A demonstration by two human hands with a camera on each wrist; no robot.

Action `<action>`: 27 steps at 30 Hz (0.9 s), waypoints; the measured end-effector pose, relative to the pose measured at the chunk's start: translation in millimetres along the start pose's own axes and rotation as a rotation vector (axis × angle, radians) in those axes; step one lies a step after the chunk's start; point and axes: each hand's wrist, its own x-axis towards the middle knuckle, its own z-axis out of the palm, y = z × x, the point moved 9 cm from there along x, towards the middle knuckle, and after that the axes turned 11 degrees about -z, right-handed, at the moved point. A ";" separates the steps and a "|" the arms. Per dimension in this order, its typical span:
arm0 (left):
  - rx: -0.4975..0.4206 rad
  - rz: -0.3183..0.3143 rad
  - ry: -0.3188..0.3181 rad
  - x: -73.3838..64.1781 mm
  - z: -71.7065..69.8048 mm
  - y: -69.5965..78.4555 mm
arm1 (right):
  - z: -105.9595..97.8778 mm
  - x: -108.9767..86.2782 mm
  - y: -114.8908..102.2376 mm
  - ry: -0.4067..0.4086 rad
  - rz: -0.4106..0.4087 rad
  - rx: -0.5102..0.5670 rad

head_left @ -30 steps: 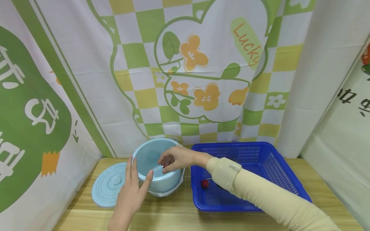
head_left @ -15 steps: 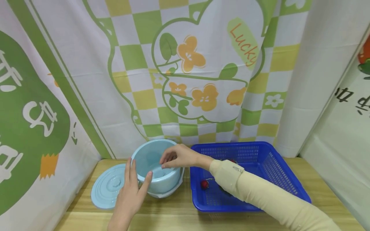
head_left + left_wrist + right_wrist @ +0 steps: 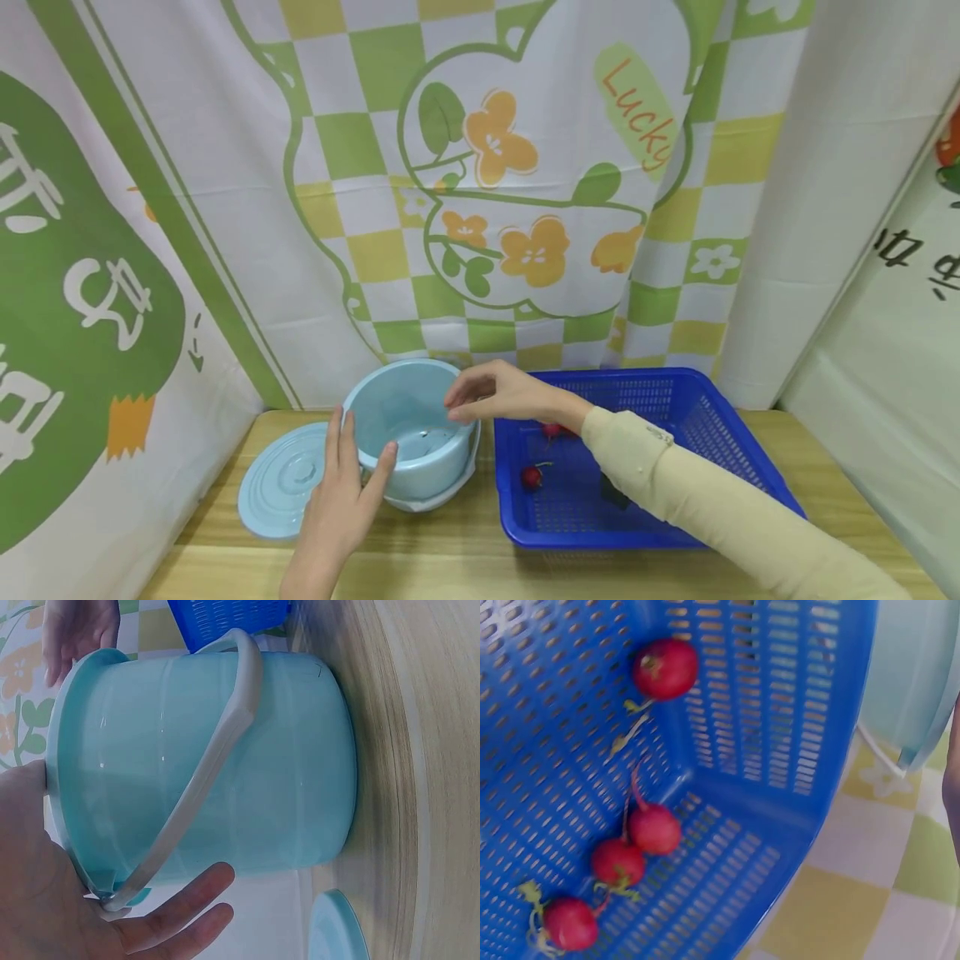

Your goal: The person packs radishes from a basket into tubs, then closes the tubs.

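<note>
Above the right rim of the light blue bucket [image 3: 426, 481] hangs the right hand [image 3: 498, 392], its fingers loosely bent with nothing visible between them. A lone red radish [image 3: 531, 477] lies lower than this hand, to its right and toward the person, on the floor of the blue basket [image 3: 505, 493] near the bucket-side wall; its body is round, its thin stalk pointing rightward. Three more radishes [image 3: 655, 829] cluster farther back. All four sit nearer the right hand; the left hand [image 3: 345, 492], fingers extended, touches the bucket's left rim.
</note>
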 end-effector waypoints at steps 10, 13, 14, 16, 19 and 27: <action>0.004 0.007 0.007 -0.2 -0.9 0.4 | -27.1 -24.1 14.8 0.094 -0.029 -0.004; 0.005 0.011 0.011 -0.4 -0.6 0.1 | -34.5 -32.2 21.1 0.125 -0.021 -0.018; 0.005 0.012 0.013 -0.4 -0.6 0.1 | -36.7 -35.2 24.0 0.132 -0.010 -0.034; 0.006 0.014 0.014 -0.6 -0.6 0.0 | -40.1 -41.7 30.0 0.141 0.017 -0.063; 0.006 0.015 0.013 -0.5 -0.2 0.5 | -42.8 -52.1 40.0 0.140 0.063 -0.095; 0.003 0.012 0.008 -1.2 0.0 1.5 | -38.8 -69.9 63.5 0.103 0.086 -0.177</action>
